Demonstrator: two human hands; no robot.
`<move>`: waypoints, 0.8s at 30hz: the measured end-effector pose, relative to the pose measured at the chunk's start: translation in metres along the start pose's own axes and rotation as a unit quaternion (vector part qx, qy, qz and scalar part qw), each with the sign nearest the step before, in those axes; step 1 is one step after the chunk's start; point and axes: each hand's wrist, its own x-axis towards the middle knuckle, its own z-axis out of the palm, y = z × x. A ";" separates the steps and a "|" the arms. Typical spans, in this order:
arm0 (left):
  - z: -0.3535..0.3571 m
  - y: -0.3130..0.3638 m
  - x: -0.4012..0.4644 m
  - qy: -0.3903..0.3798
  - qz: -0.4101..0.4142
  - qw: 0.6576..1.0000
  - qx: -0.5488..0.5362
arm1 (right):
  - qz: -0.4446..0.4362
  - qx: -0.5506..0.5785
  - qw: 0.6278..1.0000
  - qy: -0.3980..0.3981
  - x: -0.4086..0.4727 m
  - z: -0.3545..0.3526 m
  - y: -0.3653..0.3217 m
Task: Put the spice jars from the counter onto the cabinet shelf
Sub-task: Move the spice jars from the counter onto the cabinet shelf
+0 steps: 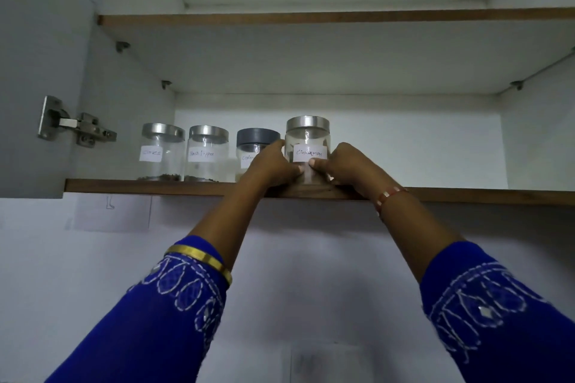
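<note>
Middle of the frame: the left hand [273, 166] and right hand [345, 165] wrap around the cinnamon jar [307, 146] on the shelf [149, 186] — likely smooth, breakable glass, best held by its sides.

Both arms raised, left hand [273, 169] and right hand [345, 166] curled inward, thumbs nearly meeting

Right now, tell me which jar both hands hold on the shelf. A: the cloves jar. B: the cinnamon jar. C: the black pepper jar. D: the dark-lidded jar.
B: the left hand and right hand grip the sides of the cinnamon jar, the rightmost in the row, thumbs just below its label.
</note>
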 end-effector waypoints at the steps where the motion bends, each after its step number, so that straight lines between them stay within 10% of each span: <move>1: 0.001 0.000 0.003 0.004 -0.015 1.000 0.008 | 0.004 -0.027 1.000 0.003 0.003 0.001 0.000; 16: 0.001 -0.006 0.021 0.013 -0.041 0.999 0.020 | 0.046 -0.142 0.988 0.038 0.009 0.014 -0.003; 24: 0.026 -0.001 -0.037 0.170 0.101 0.977 -0.076 | -0.044 -0.217 0.963 0.151 -0.038 0.023 0.004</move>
